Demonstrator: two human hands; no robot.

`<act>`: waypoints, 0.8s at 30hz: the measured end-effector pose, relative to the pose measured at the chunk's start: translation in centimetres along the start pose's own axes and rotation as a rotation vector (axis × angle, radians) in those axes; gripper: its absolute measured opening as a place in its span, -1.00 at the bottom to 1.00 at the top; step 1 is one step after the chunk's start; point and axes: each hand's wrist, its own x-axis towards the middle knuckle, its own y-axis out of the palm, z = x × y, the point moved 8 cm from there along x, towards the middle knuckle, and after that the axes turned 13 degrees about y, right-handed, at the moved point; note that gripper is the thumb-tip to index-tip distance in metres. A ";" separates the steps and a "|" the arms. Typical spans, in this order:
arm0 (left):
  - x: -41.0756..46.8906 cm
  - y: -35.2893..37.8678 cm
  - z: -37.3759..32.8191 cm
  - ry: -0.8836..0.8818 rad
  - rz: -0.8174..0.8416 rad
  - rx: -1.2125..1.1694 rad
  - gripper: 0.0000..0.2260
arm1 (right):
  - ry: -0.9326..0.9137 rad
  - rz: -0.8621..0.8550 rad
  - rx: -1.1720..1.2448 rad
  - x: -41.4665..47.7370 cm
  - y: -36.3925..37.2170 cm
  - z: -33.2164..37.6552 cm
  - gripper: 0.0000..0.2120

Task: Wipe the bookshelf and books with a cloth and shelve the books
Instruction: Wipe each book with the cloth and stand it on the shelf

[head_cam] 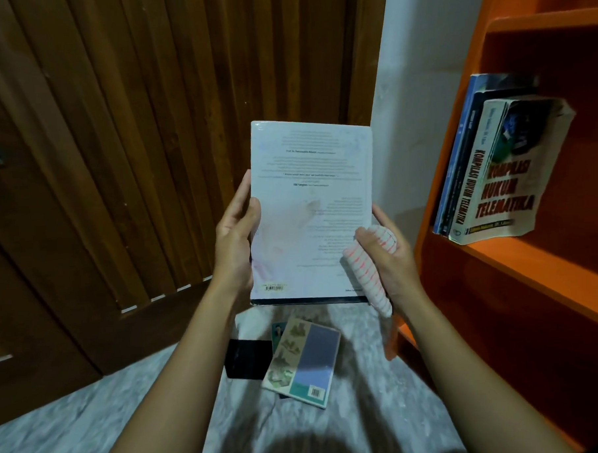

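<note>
A room in a home: a dark slatted wooden door [116, 165] fills the far left, a plain white wall [421, 84] stands beside it, an orange bookshelf [498, 272] holding a few books [501, 183] stands right, and loose paperbacks [303, 359] lie on the pale marbled floor [93, 423].

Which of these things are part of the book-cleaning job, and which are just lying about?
Job: white book in the left hand; striped cloth in the right hand; orange bookshelf; shelved books; floor books.
Lying about: wooden door; black object on floor.
</note>
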 end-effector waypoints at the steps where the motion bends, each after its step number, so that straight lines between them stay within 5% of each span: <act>1: 0.0 -0.1 0.1 -0.005 0.006 0.016 -0.63 | 0.018 -0.010 0.032 0.0 0.0 -0.5 -0.48; 9: 0.1 -1.0 2.0 0.055 0.088 0.404 -0.59 | 0.053 -0.211 0.154 -0.8 -1.0 -2.5 -0.62; 14: 0.3 -0.1 2.2 0.191 0.173 1.076 -0.57 | -0.046 -0.330 -0.013 -1.2 -1.0 -1.6 -0.66; 18: -0.3 3.9 3.0 0.121 0.352 0.938 -0.44 | -0.169 -0.398 -0.365 -1.9 0.2 -1.5 -0.62; 24: -0.2 4.5 2.6 0.038 0.202 0.937 -0.13 | -0.387 -0.493 -0.778 -4.4 2.3 -1.2 -0.62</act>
